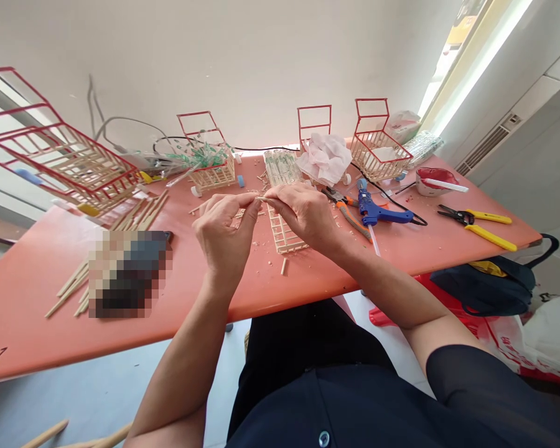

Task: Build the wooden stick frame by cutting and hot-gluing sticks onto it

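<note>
My left hand (226, 233) and my right hand (308, 214) meet over the middle of the table, thumbs and fingertips pinched together. Between them is a short, thin wooden stick (262, 198), mostly hidden by the fingers. Under my right hand lies a lattice frame (287, 241) of pale wooden sticks, partly covered by the hand. A short stick piece (284, 266) rests near its front end. Just right of my right hand are pliers (354, 221) with orange and grey handles and a blue glue gun (378, 213) with a glue stick in it.
Small stick-built carts with red handles stand along the wall, including a large cart (88, 162) at left and a cart (380, 152) at right. Loose sticks (70, 292) and a blurred phone-like object (137, 267) lie left. Yellow-handled cutters (490, 227) and a red bowl (432, 183) are right.
</note>
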Demonstrator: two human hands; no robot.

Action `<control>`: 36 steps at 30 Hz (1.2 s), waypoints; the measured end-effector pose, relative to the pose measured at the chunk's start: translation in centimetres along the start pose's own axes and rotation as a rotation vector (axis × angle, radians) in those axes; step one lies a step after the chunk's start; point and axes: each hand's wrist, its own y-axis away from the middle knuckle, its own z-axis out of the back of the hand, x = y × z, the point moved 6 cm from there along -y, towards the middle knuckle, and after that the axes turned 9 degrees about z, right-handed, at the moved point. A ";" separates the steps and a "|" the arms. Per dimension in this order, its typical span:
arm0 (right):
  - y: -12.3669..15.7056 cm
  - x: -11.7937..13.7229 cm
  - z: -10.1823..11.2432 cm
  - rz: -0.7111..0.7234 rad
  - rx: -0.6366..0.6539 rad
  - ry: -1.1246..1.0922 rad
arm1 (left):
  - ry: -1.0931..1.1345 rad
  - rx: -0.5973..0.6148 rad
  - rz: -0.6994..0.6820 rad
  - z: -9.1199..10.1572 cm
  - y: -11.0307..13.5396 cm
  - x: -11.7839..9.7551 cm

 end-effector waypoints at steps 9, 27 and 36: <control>-0.1 0.2 -0.1 -0.001 0.012 0.007 | -0.009 -0.024 -0.052 0.0 0.0 0.1; 0.0 0.0 -0.5 -0.025 0.042 0.061 | -0.122 -0.048 -0.094 -0.7 0.0 0.5; 0.0 0.2 -0.1 0.002 -0.014 0.024 | -0.070 -0.033 0.005 -0.3 -0.2 0.5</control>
